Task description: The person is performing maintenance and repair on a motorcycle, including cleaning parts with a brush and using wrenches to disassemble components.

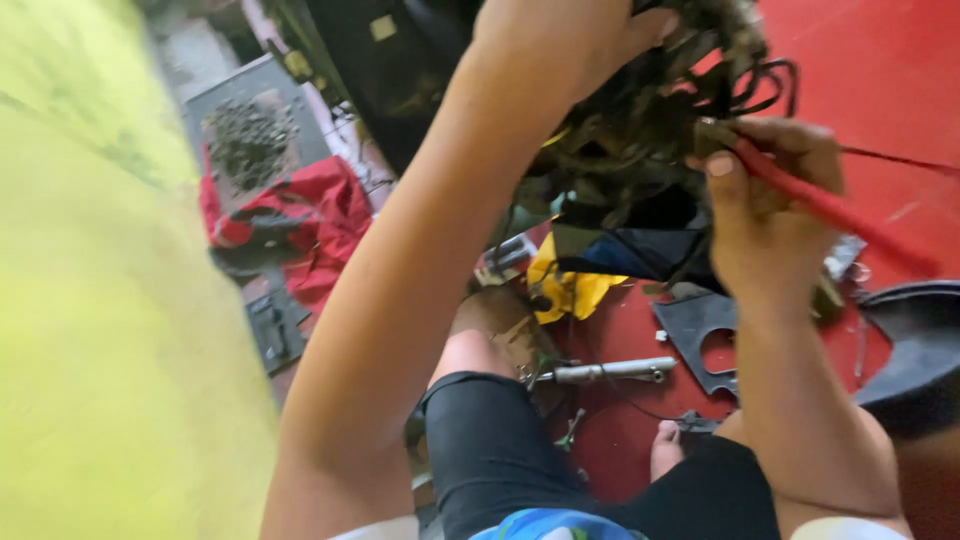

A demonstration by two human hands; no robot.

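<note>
Left hand [560, 40] clamped on tangled wire bundle [640, 120] at twelve o'clock. Right hand [765, 215] at three o'clock, fingers pinched around red-handled tool [830, 208], tip touching bundle at hand's eleven o'clock. Yellow cloth [570, 288] below, on red floor [880, 60].

The floor [880, 60] is red, and so are the tool handle [820, 205] and the crumpled cloth [300, 215]. A yellow rag [572, 290] lies beside dark grey plates [700, 335]; the wire tangle [650, 110] is black and olive. The shorts [500, 450] are black, and the wall [90, 300] is yellow-green.
</note>
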